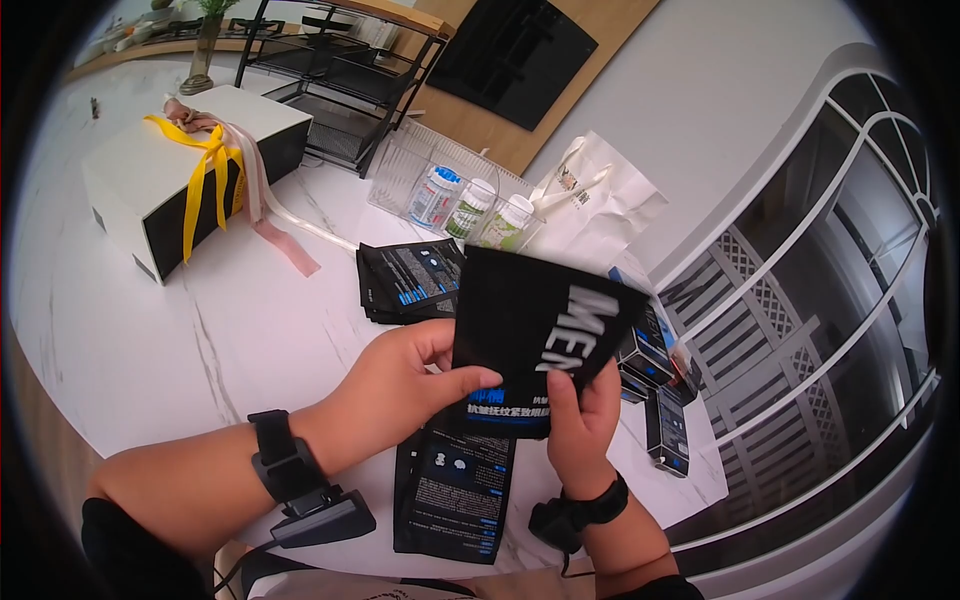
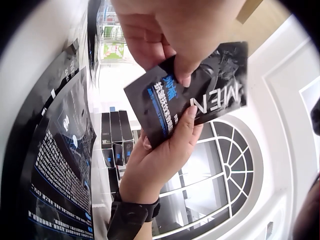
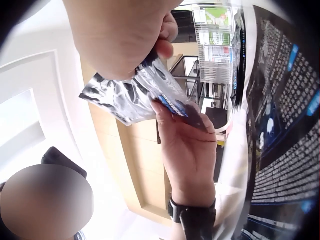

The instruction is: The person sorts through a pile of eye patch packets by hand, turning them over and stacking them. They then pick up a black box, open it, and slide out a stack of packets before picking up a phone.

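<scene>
A black sachet (image 1: 520, 320) with "MEN" in white letters is held up over the table by both hands. The left hand (image 1: 415, 385) pinches its lower left part, thumb on the printed face; the right hand (image 1: 585, 420) grips the lower right edge, thumb also on the front. In the left wrist view the sachet (image 2: 165, 95) is slanted between the two hands, its surface creased near the letters. The right wrist view shows the sachet (image 3: 175, 105) edge, shiny and bent. Under the hands lie more black sachets (image 1: 455, 490), printed side up.
Behind is another pile of black sachets (image 1: 410, 275), with a clear bin of bottles (image 1: 470, 205) and a white paper bag (image 1: 600, 195). Small black boxes (image 1: 667, 430) lie at the right. A white box with ribbons (image 1: 215, 120) and a black rack (image 1: 335, 90) stand back left.
</scene>
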`<state>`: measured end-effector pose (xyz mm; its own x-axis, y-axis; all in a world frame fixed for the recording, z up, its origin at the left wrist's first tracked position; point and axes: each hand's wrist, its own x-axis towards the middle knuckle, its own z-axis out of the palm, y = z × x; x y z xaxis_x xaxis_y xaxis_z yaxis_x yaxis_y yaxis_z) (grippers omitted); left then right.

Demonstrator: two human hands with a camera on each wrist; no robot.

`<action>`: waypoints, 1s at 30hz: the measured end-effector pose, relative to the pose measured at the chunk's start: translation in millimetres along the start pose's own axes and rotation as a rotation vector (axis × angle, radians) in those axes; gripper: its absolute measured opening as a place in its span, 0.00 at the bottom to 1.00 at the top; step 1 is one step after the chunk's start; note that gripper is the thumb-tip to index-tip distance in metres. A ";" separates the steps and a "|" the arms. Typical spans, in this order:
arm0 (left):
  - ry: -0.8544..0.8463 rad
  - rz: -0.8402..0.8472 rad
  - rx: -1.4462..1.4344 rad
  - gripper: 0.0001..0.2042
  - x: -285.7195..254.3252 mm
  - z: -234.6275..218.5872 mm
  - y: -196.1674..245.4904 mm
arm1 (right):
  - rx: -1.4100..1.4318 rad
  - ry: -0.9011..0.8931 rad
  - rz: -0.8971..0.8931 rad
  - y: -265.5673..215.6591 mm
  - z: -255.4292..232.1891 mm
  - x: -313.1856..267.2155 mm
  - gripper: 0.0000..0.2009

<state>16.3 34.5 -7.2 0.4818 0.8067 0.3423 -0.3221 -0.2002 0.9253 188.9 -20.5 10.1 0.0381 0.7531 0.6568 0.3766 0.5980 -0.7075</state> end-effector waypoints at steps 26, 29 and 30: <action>-0.009 -0.188 0.056 0.07 -3.5 7.7 5.3 | 0.224 -0.011 0.365 0.2 -7.3 3.5 0.10; 0.046 -0.175 0.092 0.06 -2.8 7.6 0.8 | 0.057 -0.162 0.164 1.0 -11.4 -2.3 0.10; 0.068 -0.168 0.090 0.06 -3.6 7.7 -0.5 | 0.080 -0.122 0.162 3.0 -10.9 -1.9 0.10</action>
<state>21.0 27.4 -7.6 0.4656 0.8679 0.1730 -0.1663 -0.1062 0.9803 200.0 -23.2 9.6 -0.0217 0.8657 0.5001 0.2998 0.4829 -0.8228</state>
